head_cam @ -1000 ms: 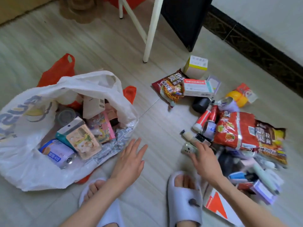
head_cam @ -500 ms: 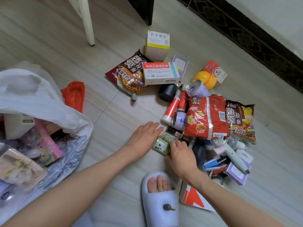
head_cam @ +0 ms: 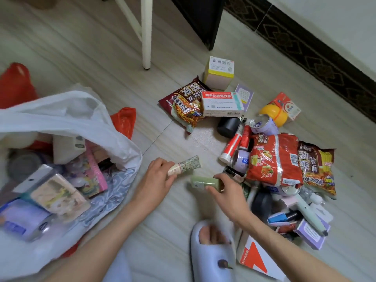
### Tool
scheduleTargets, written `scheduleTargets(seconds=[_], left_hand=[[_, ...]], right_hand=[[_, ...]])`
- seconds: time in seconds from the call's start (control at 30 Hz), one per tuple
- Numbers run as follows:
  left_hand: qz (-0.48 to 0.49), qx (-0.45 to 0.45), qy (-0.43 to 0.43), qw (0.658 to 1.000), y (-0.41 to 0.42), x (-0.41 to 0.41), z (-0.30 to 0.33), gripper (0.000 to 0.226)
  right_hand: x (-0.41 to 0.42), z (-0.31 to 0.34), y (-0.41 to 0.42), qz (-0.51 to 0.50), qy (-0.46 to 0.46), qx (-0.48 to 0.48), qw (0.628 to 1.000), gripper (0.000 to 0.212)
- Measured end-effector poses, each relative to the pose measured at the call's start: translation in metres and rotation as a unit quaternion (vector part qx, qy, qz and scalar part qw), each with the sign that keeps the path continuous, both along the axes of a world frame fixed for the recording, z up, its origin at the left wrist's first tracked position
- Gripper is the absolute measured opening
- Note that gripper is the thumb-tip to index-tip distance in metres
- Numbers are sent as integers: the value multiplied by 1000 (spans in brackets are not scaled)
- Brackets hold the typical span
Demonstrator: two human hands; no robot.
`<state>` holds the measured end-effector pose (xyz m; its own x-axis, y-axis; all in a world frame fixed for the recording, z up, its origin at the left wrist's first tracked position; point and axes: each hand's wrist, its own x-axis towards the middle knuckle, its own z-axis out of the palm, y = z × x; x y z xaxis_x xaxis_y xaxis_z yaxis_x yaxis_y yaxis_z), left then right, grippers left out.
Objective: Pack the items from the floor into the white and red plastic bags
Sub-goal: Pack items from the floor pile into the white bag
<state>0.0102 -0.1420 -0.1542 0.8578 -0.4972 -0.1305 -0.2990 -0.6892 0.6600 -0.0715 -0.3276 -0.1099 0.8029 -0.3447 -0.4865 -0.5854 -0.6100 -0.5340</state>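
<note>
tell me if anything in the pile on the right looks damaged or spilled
Nothing looks spilled or torn. The items simply lie in a loose heap: the red noodle packet lies over a small purple can tipped on its side, and another purple can is also tipped over. Details are blurred, so small damage can't be ruled out.

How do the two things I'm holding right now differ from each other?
The patterned tube in the left hand is round with a pale cap end; the green box in the right hand is flat-sided and plain green. The tube tilts up to the right; the box lies nearly level. Both are small, held above the floor.
</note>
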Motion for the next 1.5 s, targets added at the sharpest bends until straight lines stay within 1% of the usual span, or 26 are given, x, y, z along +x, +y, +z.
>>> scheduleTargets(seconds=[0.1,0.2,0.27,0.33,0.4,0.47,0.5,0.57,0.63,0.67,0.7,0.73,0.77,0.8,0.83,0.87,0.93,1.0,1.03,1.1,1.17,1.2,1.27,1.33,1.4,1.5], left_hand=[[73,-12,10,997,45,-9,26,29],[140,9,-11,990,96,-21,49,33],[192,24,-22,981,130,-28,60,30],[262,29,-8,964,158,-36,67,26],[365,18,44,930,181,-44,68,25],[481,-25,125,868,196,-50,67,23],[526,-46,144,837,202,-51,65,20],[586,-81,150,792,207,-52,63,14],[631,-130,137,752,209,-50,63,15],[646,-152,126,737,210,-48,62,17],[656,-168,116,727,211,-47,61,19],[659,-179,104,723,213,-45,58,22],[657,-186,93,725,214,-43,55,24],[648,-184,84,734,215,-42,51,24],[632,-162,72,754,214,-42,47,24],[608,-121,57,783,213,-42,43,24],[554,-44,20,831,210,-44,37,23],[507,4,14,862,209,-45,34,23],[484,29,18,874,210,-45,34,22],[438,68,23,896,214,-42,31,22],[373,111,19,921,216,-38,28,27],[335,140,12,932,217,-35,26,32],[261,194,5,946,215,-33,26,47],[195,228,-18,954,208,-37,28,59],[138,233,-62,961,196,-47,31,59],[73,214,-80,971,172,-65,40,60]], right_hand=[[17,13,29,-35,-14,50,998,23],[32,25,62,-30,-5,118,993,19],[42,32,86,-37,4,172,984,13],[51,35,111,-60,29,242,968,6],[58,34,133,-83,70,291,950,6],[64,30,154,-88,97,302,944,8],[67,28,163,-85,103,303,943,8],[74,26,182,-84,107,311,941,14],[83,25,199,-88,104,333,933,19],[87,26,206,-92,100,349,927,18],[91,24,213,-100,97,373,917,11],[94,24,220,-112,94,403,903,9],[96,23,225,-130,95,435,886,22],[97,24,230,-147,100,464,868,33],[96,25,233,-151,108,481,857,39],[94,26,236,-146,117,490,851,42],[92,27,236,-122,138,499,847,37],[89,28,235,-90,151,485,857,25],[87,29,233,-71,146,467,869,24],[83,31,229,-16,116,403,908,31],[76,32,219,86,54,283,954,36],[72,32,212,137,15,217,966,35],[64,32,194,210,-45,107,971,35],[54,34,175,253,-81,23,964,41],[41,35,154,287,-99,-48,952,47],[13,37,116,301,-100,-125,940,49]])
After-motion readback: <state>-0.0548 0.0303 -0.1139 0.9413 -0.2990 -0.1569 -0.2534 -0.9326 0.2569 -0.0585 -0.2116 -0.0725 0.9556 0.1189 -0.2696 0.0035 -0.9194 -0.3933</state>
